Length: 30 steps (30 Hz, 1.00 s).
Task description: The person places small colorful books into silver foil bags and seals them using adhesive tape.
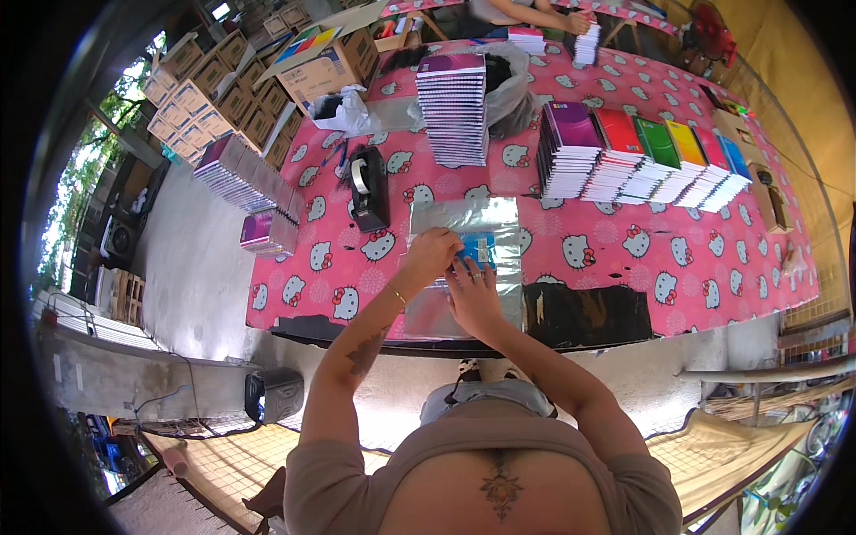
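Note:
A blue notebook (487,245) lies on a shiny clear plastic sheet or bag (464,214) in front of me; whether it is inside the plastic I cannot tell. My left hand (432,253) is at the notebook's left side, its fingers curled together, and what they pinch is hidden. With fingers stretched out, my right hand (473,292) rests on the notebook's lower part. A black tape dispenser (367,192) with a roll of tape stands to the left, beyond my left hand.
A tall stack of purple spiral notebooks (452,111) stands ahead. Coloured notebook stacks (615,160) line the right, more purple ones (254,183) the left edge. Cartons (325,71) and plastic bags (510,94) sit behind. A co-worker's hand (580,24) holds notebooks at the far side.

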Tool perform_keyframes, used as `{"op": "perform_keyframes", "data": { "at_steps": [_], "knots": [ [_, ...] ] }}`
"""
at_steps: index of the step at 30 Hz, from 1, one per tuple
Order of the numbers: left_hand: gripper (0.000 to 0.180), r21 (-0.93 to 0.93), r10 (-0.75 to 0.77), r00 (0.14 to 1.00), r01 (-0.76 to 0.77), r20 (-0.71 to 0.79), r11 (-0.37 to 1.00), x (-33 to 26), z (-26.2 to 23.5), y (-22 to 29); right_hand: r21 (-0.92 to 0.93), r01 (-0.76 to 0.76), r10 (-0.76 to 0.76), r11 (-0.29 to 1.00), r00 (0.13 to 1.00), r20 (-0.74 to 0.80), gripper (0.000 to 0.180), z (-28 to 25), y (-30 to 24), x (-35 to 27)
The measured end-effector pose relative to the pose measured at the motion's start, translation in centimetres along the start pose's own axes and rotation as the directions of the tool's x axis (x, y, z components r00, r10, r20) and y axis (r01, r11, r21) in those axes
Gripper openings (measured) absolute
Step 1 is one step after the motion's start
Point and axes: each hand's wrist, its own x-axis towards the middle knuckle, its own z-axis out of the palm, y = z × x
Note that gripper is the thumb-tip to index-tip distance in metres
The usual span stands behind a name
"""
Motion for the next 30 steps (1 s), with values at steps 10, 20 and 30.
{"op": "perform_keyframes", "data": {
  "at_steps": [10, 20, 30],
  "knots": [
    [0.006, 0.147, 0.062, 0.993, -0.046, -0.105, 0.988, -1.9, 1.6, 0.7, -0.070, 0.027, -0.029, 0.997, 0.999, -0.024, 0.037, 1.5, 0.1, -0.3],
    [0.029, 0.294, 0.160, 0.979, -0.117, -0.126, 0.949, 4.4, -0.9, -1.5, -0.031, -0.021, 0.023, 0.999, 0.997, 0.067, 0.057, 0.9, 0.5, 0.4],
    [0.025, 0.341, 0.287, 0.949, -0.230, -0.128, 0.911, 8.2, 3.2, -7.1, -0.010, 0.003, -0.002, 1.000, 0.994, 0.106, 0.058, 0.2, 0.2, 0.6]
  ]
}}
